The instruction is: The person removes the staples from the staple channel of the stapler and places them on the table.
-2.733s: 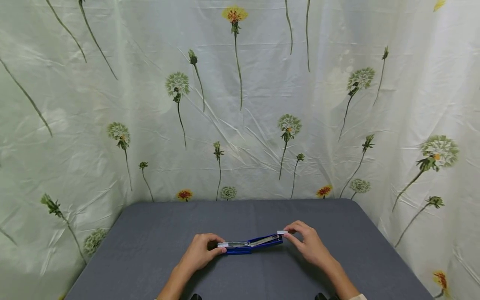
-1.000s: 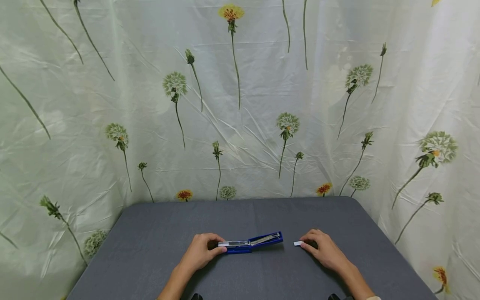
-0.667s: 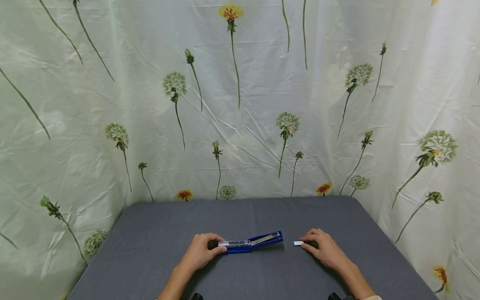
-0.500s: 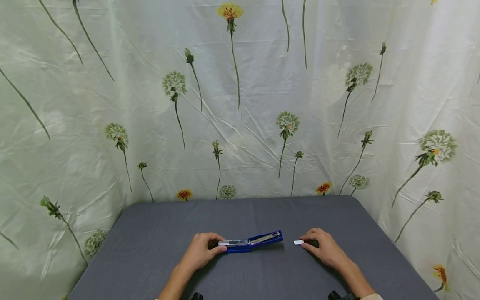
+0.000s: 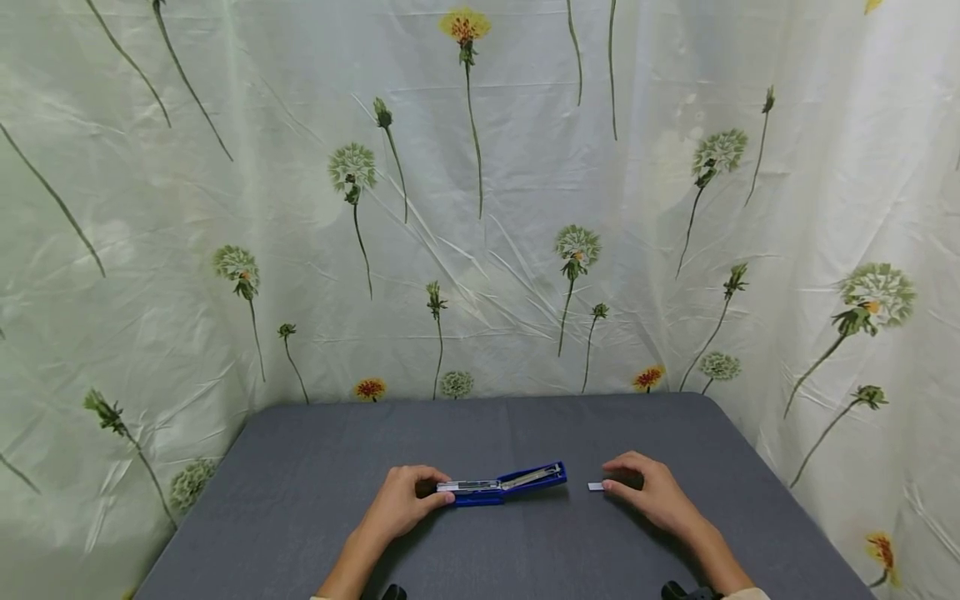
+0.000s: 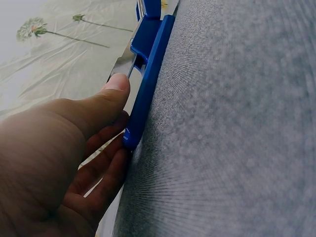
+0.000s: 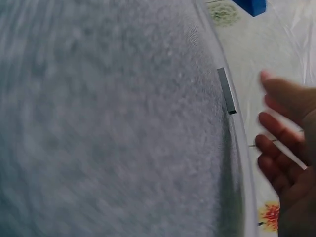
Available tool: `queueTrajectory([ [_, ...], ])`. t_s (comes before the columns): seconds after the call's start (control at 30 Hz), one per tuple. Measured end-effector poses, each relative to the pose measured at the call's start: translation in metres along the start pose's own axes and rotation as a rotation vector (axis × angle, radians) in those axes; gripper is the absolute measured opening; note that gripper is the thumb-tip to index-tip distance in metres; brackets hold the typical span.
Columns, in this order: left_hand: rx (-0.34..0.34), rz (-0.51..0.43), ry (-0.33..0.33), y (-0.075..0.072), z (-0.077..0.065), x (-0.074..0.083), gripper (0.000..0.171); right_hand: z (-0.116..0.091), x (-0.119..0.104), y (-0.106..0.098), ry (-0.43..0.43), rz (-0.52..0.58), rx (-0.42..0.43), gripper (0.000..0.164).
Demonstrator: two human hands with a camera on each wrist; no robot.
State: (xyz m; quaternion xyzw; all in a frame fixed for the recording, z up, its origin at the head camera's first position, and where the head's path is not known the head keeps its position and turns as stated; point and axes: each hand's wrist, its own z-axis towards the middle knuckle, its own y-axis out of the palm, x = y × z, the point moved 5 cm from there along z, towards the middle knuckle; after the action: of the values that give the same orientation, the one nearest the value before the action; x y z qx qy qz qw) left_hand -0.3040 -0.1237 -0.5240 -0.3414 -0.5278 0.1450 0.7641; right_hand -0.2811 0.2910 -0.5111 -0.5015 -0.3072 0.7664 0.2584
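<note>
A blue stapler is opened out on the grey table, its top cover tilted back to the right and its metal magazine exposed. My left hand grips the stapler's left end; in the left wrist view the thumb lies against the metal part, and the other fingers are beside the blue base. Right of the stapler, a small strip of staples lies flat on the cloth. My right hand is just beside the strip, fingers parted and holding nothing; the right wrist view shows a gap between the hand and the strip.
Grey cloth covers the table. Behind it hangs a pale curtain printed with dandelions, reaching down to the table's far edge.
My right hand carried the strip of staples away from the stapler's cover to the right, set it on the table and let go. The left hand stays on the stapler.
</note>
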Motion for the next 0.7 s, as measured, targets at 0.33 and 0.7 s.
queueTrajectory([
  [0.33,0.004,-0.003,-0.006,-0.001,0.0,0.001,0.017,0.018,-0.039,-0.008,-0.021,0.148,0.043,0.02],
  [0.7,0.011,0.016,0.007,-0.001,-0.001,0.002,0.018,0.038,-0.078,0.008,-0.086,0.194,0.07,0.017],
])
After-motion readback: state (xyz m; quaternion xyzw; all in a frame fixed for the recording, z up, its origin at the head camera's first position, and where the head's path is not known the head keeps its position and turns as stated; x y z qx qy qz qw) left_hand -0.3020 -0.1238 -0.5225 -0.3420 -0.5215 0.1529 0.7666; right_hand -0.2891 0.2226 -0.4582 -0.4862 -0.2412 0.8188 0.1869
